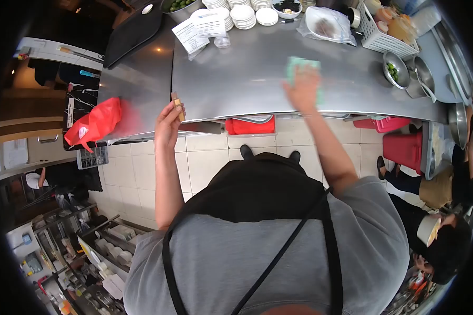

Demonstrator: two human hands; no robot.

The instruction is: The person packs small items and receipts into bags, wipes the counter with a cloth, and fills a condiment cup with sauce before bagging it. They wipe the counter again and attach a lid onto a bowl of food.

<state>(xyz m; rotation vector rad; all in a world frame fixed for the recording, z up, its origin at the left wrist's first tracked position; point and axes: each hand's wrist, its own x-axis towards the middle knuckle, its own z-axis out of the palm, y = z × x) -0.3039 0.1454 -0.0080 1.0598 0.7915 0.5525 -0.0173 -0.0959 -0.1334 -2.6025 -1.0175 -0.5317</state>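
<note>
My left hand (168, 119) is closed around a small tan and brown object (177, 106), held upright near the front edge of the steel counter (226, 79). It looks like a small block or stick; I cannot tell exactly what it is. Over on the right, my right hand (303, 90) presses on a light green cloth (304, 62) lying on the counter. That hand is blurred, with its fingers over the cloth. A red plastic bag (97, 123) lies at the counter's left end.
Stacked white dishes (243, 17), paper slips (191, 35) and a bagged container (326, 25) line the back. Metal bowls (396, 70) and a white basket (386, 39) stand right. Below are red bins (402, 150). A person holding a bowl (429, 230) is at lower right.
</note>
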